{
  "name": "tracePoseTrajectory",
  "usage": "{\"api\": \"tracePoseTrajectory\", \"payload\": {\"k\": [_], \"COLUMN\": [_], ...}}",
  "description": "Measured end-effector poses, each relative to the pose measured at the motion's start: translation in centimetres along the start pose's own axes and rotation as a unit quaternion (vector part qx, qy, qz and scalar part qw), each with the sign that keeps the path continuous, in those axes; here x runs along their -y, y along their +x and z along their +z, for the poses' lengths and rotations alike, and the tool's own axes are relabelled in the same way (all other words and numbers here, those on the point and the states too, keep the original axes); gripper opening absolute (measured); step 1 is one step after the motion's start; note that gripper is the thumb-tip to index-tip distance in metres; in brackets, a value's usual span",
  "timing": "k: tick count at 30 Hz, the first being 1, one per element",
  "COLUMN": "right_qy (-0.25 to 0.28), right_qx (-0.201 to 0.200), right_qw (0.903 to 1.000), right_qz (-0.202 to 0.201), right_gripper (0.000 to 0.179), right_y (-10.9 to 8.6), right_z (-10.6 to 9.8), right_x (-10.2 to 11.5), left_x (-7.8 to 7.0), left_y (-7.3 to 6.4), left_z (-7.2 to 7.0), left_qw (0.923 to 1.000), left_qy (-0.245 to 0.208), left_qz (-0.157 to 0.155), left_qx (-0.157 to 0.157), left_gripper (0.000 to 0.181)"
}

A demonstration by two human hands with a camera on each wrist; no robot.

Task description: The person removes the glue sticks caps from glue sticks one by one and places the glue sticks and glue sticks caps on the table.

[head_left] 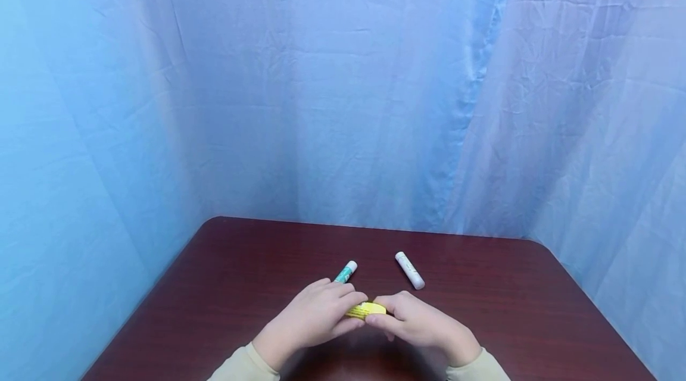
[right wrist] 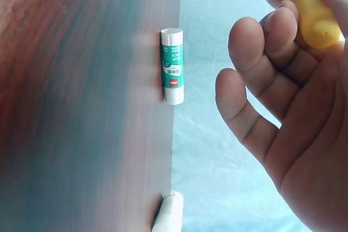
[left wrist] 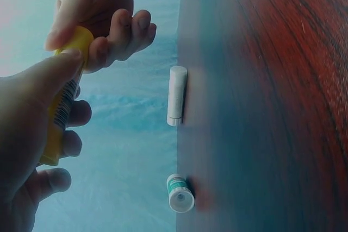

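A yellow glue stick (head_left: 367, 310) is held between both hands above the near part of the table. My left hand (head_left: 313, 317) grips its body; dark printing shows beside the fingers in the left wrist view. At the other end, my right hand (head_left: 420, 322) pinches the yellow cap (right wrist: 322, 30) between thumb and fingers, while its other fingers curl loosely. Whether the cap is seated or loose I cannot tell. Beyond the left hand lies a green-and-white glue stick (right wrist: 173, 64), partly hidden by that hand in the head view. A white glue stick (head_left: 409, 271) lies farther right.
The dark red-brown wooden table (head_left: 268, 250) has rounded far corners. Light blue curtains (head_left: 332, 101) hang behind it and along both sides.
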State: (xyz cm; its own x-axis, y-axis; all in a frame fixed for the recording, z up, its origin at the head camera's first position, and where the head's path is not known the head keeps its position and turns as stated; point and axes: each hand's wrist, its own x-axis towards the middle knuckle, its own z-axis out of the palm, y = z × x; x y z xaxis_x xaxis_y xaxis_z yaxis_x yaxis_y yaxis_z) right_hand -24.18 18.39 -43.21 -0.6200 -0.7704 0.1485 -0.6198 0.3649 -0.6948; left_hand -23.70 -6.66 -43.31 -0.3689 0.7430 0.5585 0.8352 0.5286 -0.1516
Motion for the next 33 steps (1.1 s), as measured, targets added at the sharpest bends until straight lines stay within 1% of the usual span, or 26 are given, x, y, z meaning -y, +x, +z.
{"api": "tracePoseTrajectory", "payload": {"k": [4, 8, 10, 14, 16, 21, 26, 33], "right_qy": [-0.004, -0.010, -0.008, -0.002, 0.000, -0.002, -0.008, -0.017], "right_qx": [0.005, 0.010, 0.012, 0.013, 0.012, 0.014, 0.019, 0.019], "right_qw": [1.0000, 0.9998, 0.9998, 0.9999, 0.9999, 0.9999, 0.9998, 0.9997], "right_qz": [0.006, 0.015, 0.015, 0.006, 0.001, 0.004, 0.006, 0.004], "right_gripper": [0.029, 0.030, 0.030, 0.030, 0.030, 0.030, 0.030, 0.029], "right_y": [0.02, -0.19, -0.37, -0.60, -0.59, -0.46, -0.29, -0.20], "right_z": [0.11, 0.08, 0.02, -0.07, -0.09, -0.08, -0.10, -0.43], "right_x": [-0.18, -0.40, -0.44, -0.39, -0.34, -0.31, -0.29, -0.09], "left_x": [0.08, 0.07, 0.01, -0.09, -0.07, 0.05, 0.17, 0.26], "left_y": [0.04, 0.14, 0.20, 0.21, 0.19, 0.12, -0.04, -0.06], "left_z": [-0.04, 0.00, 0.04, 0.20, 0.29, 0.39, 0.33, 0.24], "left_qw": [1.0000, 0.9996, 0.9995, 0.9997, 0.9998, 0.9994, 0.9992, 0.9995], "left_qy": [-0.002, -0.008, -0.006, 0.001, -0.004, -0.024, -0.029, -0.023], "left_qz": [-0.001, -0.008, -0.005, 0.008, 0.010, 0.013, 0.017, 0.019], "left_qx": [0.005, 0.026, 0.032, 0.022, 0.015, 0.019, 0.023, 0.008], "left_gripper": [0.026, 0.025, 0.025, 0.026, 0.026, 0.027, 0.026, 0.028]}}
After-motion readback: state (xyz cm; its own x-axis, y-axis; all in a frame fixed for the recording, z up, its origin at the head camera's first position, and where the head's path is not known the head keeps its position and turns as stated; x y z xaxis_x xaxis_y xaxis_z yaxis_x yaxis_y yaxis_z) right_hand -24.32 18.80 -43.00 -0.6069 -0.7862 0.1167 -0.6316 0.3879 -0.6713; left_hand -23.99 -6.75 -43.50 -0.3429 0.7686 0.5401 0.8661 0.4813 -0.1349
